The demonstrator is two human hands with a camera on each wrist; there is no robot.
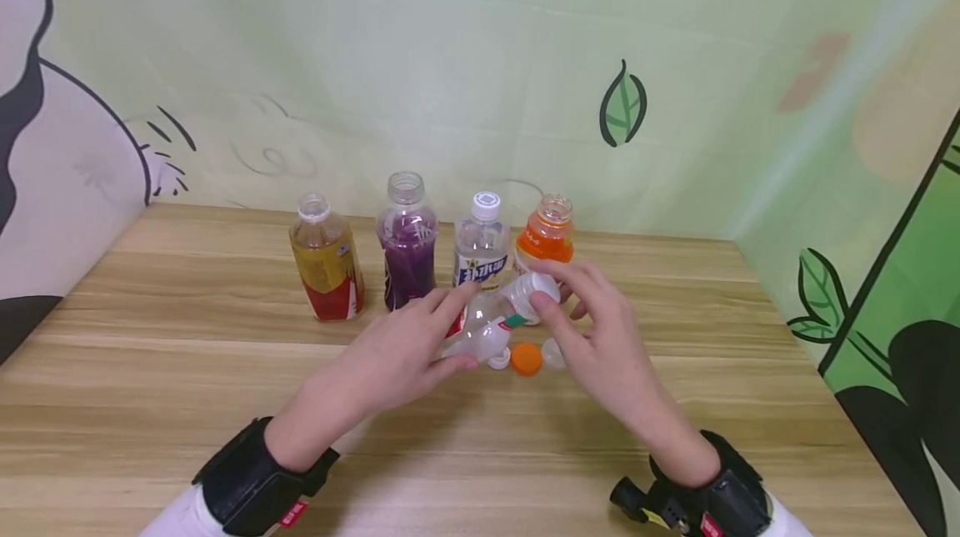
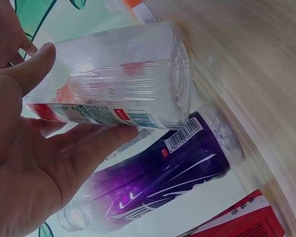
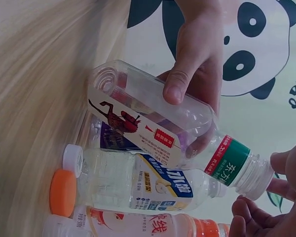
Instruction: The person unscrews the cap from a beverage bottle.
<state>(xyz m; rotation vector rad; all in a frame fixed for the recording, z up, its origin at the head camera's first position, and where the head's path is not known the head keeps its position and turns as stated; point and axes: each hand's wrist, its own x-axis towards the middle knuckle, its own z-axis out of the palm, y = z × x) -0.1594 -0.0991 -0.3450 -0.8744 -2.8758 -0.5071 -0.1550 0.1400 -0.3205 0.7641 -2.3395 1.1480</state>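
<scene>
1. Hiding much of the clear bottle (image 3: 172, 133) in the head view, the left hand (image 1: 405, 345) also overlaps the foot of the purple bottle (image 1: 407, 245).
2. The clear bottle and right hand (image 1: 600, 337) cover the lower part of the orange bottle (image 1: 545, 247); the clear cap (image 1: 553, 353) is partly behind that hand.
3. The left wrist view cuts off the red bottle (image 1: 327, 270), and there the left hand masks the clear bottle's mouth.
4. Whether anything closes that mouth is hard to make out.
5. The left hand grips the clear bottle's body, thumb on one side, fingers on the other.
6. The right hand's thumb and fingers curl round its mouth end.
7. It lies tilted between both hands, before the capped bottle (image 1: 482, 237), with the white cap (image 1: 499, 358) and orange cap (image 1: 527, 358) on the tabletop (image 1: 225, 404) nearby.
</scene>
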